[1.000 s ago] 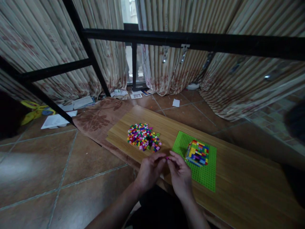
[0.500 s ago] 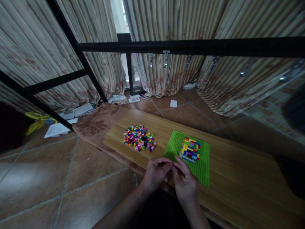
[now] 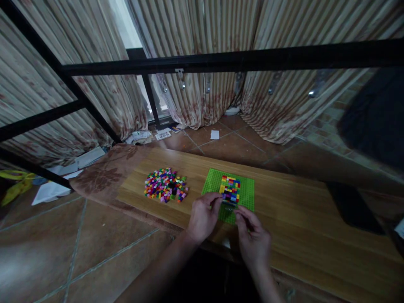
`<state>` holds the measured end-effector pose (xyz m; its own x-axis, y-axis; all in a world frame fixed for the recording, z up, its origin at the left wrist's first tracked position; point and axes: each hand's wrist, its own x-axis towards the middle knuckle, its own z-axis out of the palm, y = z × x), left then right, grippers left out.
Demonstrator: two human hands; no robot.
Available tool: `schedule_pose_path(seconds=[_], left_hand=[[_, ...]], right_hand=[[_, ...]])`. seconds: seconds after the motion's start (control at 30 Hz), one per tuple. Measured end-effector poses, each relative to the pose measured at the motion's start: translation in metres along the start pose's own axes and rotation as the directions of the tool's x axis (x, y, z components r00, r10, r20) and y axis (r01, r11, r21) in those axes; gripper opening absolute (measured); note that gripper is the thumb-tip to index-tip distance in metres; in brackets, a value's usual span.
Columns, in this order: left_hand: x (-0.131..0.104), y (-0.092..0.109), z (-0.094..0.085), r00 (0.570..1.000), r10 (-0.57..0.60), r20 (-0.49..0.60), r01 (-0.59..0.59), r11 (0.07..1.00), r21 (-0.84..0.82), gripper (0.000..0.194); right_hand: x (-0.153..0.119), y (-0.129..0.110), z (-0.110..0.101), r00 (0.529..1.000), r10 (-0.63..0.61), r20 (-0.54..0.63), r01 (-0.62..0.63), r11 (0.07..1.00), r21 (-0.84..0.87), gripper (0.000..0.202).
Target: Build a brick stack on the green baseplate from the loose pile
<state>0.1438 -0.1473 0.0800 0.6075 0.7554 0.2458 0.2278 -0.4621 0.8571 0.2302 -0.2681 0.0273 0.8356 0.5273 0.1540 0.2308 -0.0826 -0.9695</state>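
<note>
A block of multicoloured toy bricks (image 3: pixel 230 185) stands on a green studded baseplate (image 3: pixel 248 194). At its near left corner is my left hand (image 3: pixel 202 216), thumb and index finger pinched together. My right hand (image 3: pixel 255 239) is over the near edge of the baseplate, with its thumb and fingertips also closed together. A thin, dark or see-through strip seems to lie between the two sets of fingertips, too blurred to name. Whatever either pinch holds is hidden or too small to make out.
Left of the baseplate, a pile of small loose bricks (image 3: pixel 162 185) lies on the wooden table (image 3: pixel 299 219). A dark flat object (image 3: pixel 353 206) is at the table's right. Beyond stand a black metal frame (image 3: pixel 202 62) and striped curtains (image 3: pixel 208 25).
My hands were fingertip to fingertip in front of the baseplate; now they are apart, with the left at the brick block's near corner. The camera view has turned to the right.
</note>
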Motion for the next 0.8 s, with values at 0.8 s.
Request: schedule_pose_path(seconds=[0.8], left_hand=[[0.007, -0.019, 0.031, 0.970, 0.228, -0.086, -0.188, 0.923, 0.335, 0.016]], right_hand=[[0.032, -0.005, -0.001, 0.998, 0.058, -0.035, -0.054, 0.993, 0.108, 0.031]])
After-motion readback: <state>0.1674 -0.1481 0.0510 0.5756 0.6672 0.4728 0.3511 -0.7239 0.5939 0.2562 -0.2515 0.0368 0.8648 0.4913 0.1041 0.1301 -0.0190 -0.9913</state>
